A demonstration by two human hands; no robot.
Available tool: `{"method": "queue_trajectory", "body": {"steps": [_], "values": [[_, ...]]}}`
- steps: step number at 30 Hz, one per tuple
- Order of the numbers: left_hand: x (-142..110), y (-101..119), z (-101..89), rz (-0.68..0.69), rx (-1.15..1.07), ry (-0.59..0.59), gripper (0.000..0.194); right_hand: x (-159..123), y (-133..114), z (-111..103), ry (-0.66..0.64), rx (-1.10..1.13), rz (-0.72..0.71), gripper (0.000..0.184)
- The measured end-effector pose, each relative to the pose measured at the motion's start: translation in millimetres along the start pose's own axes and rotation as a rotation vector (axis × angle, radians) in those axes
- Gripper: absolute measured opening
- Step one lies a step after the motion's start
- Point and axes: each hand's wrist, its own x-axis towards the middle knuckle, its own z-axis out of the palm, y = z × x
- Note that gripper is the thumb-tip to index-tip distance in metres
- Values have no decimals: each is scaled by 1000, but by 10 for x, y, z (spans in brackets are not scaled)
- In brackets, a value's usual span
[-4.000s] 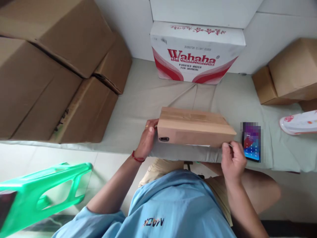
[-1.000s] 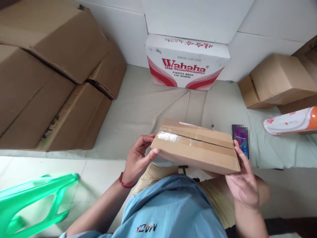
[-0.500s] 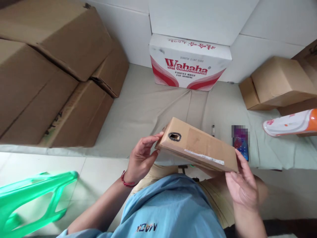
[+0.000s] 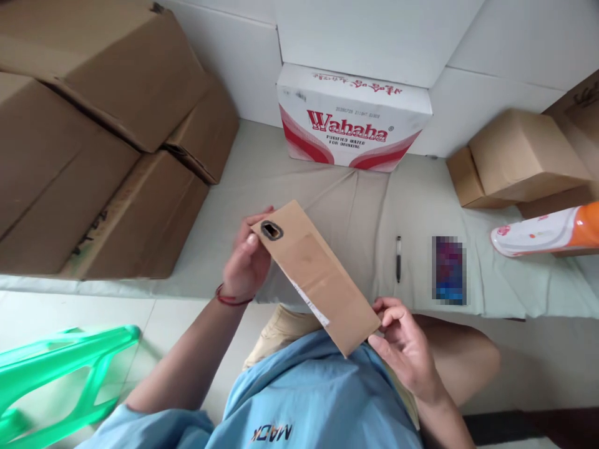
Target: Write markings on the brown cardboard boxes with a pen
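Note:
I hold a small flat cardboard box (image 4: 318, 277) in both hands above my lap, tilted so one narrow side faces me. That side has an oval hole with a dark rim near its upper left end and a thin white label strip lower down. My left hand (image 4: 246, 262) grips the upper left end, fingers wrapped behind it. At the lower right corner my right hand (image 4: 405, 349) holds the box from below with curled fingers. A black pen (image 4: 399, 257) lies on the cloth to the right of the box.
A pale cloth (image 4: 304, 193) covers the surface ahead. On it sit a white and red Wahaha carton (image 4: 350, 118), large cardboard boxes (image 4: 93, 137) at left, smaller ones (image 4: 519, 159) at right, a phone (image 4: 449, 269) and a white and orange bottle (image 4: 543, 232). A green plastic stool (image 4: 56, 374) stands lower left.
The box was lifted off the cloth and rotated in my hands; its left end swung up and its right end came down toward my lap. The pen now lies uncovered.

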Motion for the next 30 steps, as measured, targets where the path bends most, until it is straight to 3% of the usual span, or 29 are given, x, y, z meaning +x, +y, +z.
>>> {"method": "queue_trajectory", "body": {"steps": [4,7,9,12,13,18,22,25,28,30], "values": [[43,-261,145,-162,100,-146,82,114,-167,-251,-129,-186,39,25],[71,-324,315,-234,228,-207,101,285,-187,-456,-247,-274,132,40],[97,-310,422,-286,239,-221,104,460,-123,-589,-117,-467,195,50],[121,-254,559,-312,230,-249,111,790,24,-763,285,-805,222,49],[119,-236,601,-309,245,-257,111,901,68,-805,357,-861,223,45],[62,-241,784,-303,348,-274,107,1307,122,-872,279,-866,273,27],[36,-395,823,-272,280,-248,102,1464,-127,-783,305,-785,213,21],[29,-511,800,-201,306,-229,97,1543,-471,-533,333,-549,66,26],[17,-579,790,-151,324,-205,93,1643,-788,-100,172,-185,-133,27],[9,-605,796,-126,323,-191,92,1737,-889,210,40,-172,-212,19]]}}
